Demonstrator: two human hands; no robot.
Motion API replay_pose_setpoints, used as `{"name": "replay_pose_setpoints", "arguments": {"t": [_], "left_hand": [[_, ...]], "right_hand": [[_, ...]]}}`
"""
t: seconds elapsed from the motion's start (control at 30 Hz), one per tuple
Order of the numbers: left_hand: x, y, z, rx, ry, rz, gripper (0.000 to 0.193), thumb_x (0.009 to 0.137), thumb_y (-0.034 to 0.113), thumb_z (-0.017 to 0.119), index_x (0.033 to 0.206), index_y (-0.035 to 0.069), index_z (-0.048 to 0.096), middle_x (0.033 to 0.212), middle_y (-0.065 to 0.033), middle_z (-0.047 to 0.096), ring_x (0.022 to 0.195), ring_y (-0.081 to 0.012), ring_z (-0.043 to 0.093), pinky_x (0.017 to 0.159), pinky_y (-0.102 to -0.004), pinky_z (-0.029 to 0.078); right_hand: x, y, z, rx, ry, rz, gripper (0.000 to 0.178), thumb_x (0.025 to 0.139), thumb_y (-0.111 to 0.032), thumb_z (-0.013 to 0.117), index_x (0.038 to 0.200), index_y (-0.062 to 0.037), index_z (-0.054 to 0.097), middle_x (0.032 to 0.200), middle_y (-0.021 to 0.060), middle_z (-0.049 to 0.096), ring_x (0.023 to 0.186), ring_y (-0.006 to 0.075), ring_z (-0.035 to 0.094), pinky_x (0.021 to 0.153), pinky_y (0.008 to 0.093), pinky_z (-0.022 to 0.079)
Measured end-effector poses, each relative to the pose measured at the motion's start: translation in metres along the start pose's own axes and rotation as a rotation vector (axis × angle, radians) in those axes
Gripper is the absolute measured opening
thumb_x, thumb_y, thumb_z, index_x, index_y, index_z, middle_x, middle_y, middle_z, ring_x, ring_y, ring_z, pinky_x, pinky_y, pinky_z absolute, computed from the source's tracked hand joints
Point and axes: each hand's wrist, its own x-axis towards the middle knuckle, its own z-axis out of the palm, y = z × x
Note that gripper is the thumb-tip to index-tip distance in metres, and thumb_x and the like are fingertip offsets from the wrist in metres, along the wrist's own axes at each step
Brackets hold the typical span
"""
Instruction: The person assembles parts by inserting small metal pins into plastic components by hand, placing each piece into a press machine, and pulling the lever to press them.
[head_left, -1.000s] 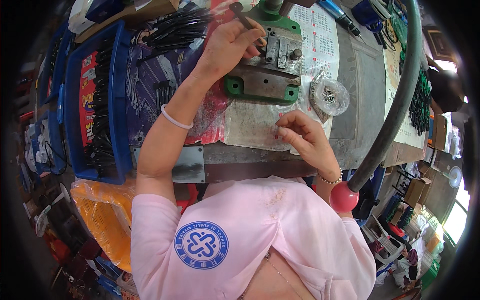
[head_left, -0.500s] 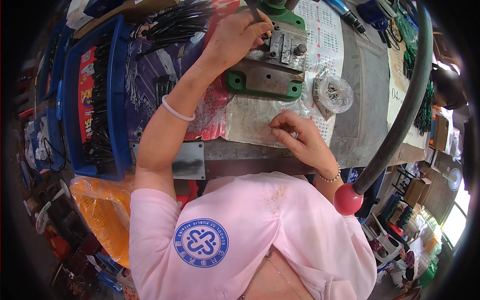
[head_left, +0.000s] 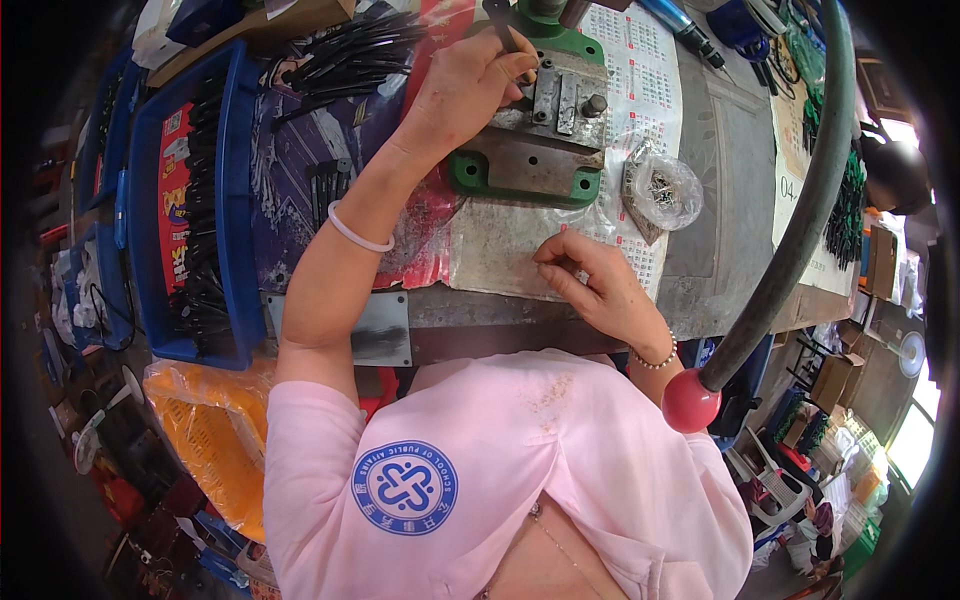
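Note:
My left hand pinches a thin black strip-shaped part at the left side of a steel fixture. The fixture is bolted on the green base of a hand press. The part slants up and away past my fingers; its lower end is partly hidden by them. My right hand rests over the paper near the table's front edge, fingers curled and thumb close to the forefinger. Whatever may be between those fingertips is too small to make out. Beyond it lies a clear plastic bag of small metal pieces.
A blue tray of black parts stands at the left, with a pile of black strips beyond. The press lever, ending in a red ball knob, arches over the right side. A blue power screwdriver lies at the back.
The black part's far end shows more fully and leans farther left above my left hand. Both hands keep nearly the same place; the whole view has shifted slightly.

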Motion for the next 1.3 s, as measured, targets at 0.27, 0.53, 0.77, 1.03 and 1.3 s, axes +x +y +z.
{"name": "replay_pose_setpoints", "arguments": {"t": [0.27, 0.53, 0.77, 1.03, 1.3], "left_hand": [[0.0, 0.003, -0.002, -0.018, -0.007, -0.013, 0.016, 0.099, 0.021, 0.056, 0.103, 0.008, 0.065, 0.088, 0.0022, 0.066, 0.071, -0.0044, 0.061, 0.067, -0.0206, 0.053], [-0.002, 0.01, 0.0, 0.274, -0.013, 0.197, 0.012, 0.095, 0.012, 0.058, 0.099, 0.003, 0.064, 0.082, -0.0066, 0.067, 0.068, -0.0121, 0.065, 0.063, -0.025, 0.052], [-0.003, 0.011, 0.007, 0.528, 0.071, 0.441, 0.012, 0.087, 0.005, 0.061, 0.099, 0.004, 0.064, 0.08, -0.0139, 0.064, 0.071, -0.0277, 0.066, 0.065, -0.0354, 0.052], [0.0, 0.018, 0.0, 0.499, 0.005, 0.376, 0.014, 0.088, 0.003, 0.06, 0.101, 0.001, 0.063, 0.077, -0.0155, 0.064, 0.071, -0.0309, 0.066, 0.064, -0.0373, 0.051], [0.004, 0.014, 0.008, 0.403, 0.038, 0.382, 0.011, 0.09, 0.008, 0.061, 0.099, 0.002, 0.063, 0.074, -0.0149, 0.064, 0.063, -0.0248, 0.066, 0.06, -0.0342, 0.051]], "right_hand": [[0.003, 0.002, 0.001, -0.05, 0.009, -0.052, 0.012, 0.089, -0.008, 0.062, 0.098, -0.0005, 0.062, 0.087, 0.0104, 0.064, 0.074, 0.024, 0.062, 0.066, 0.0315, 0.048], [0.032, -0.01, -0.01, 0.073, 0.269, -0.094, 0.015, 0.088, -0.007, 0.062, 0.102, -0.0011, 0.062, 0.088, 0.0089, 0.065, 0.075, 0.0177, 0.062, 0.069, 0.0294, 0.049], [0.108, -0.043, -0.032, 0.087, 0.621, -0.352, 0.021, 0.087, -0.008, 0.068, 0.106, -0.0013, 0.064, 0.08, 0.0046, 0.066, 0.067, 0.0091, 0.061, 0.061, 0.0249, 0.049], [0.134, -0.043, -0.043, -0.107, 0.64, -0.452, 0.015, 0.086, -0.011, 0.07, 0.095, -0.0008, 0.065, 0.076, 0.0088, 0.069, 0.066, 0.0122, 0.065, 0.06, 0.0262, 0.05], [0.13, -0.038, -0.051, -0.048, 0.596, -0.416, 0.017, 0.087, -0.012, 0.069, 0.099, -0.0004, 0.064, 0.077, 0.0081, 0.069, 0.068, 0.0114, 0.063, 0.061, 0.0263, 0.049]]}}
